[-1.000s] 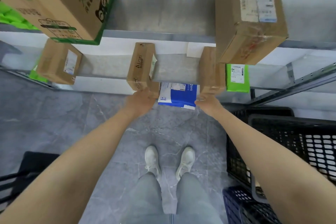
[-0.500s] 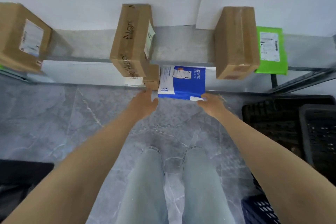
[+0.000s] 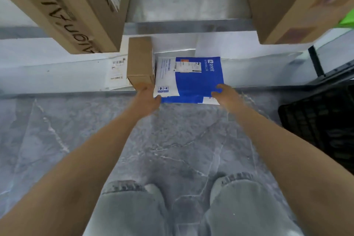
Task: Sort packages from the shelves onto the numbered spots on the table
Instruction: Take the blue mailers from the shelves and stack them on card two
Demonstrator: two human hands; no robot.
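On the upper shelf, at its left end, a large cardboard box with dark lettering juts past the front edge. Below it on the bottom shelf, a flat white envelope with a barcode label lies near the front edge, partly under a small cardboard box. That small box stands just beside the left edge of the blue-and-white mailer, touching it or nearly so.

The mailer lies flat at the front edge of the bottom shelf, its near edge hanging slightly over. The left hand reaches to its front left corner: the thumb touches that corner, while the other fingers sit against the small box's lower front. They are blurred, so I cannot tell whether they are curled or straight. The right hand lies on the mailer's front right corner, with 2 digits spread apart on top of the blue surface and not closed around anything.

A 2nd large cardboard box overhangs the right end of the upper shelf, with a green package behind it. A black crate stands on the grey floor at far right.
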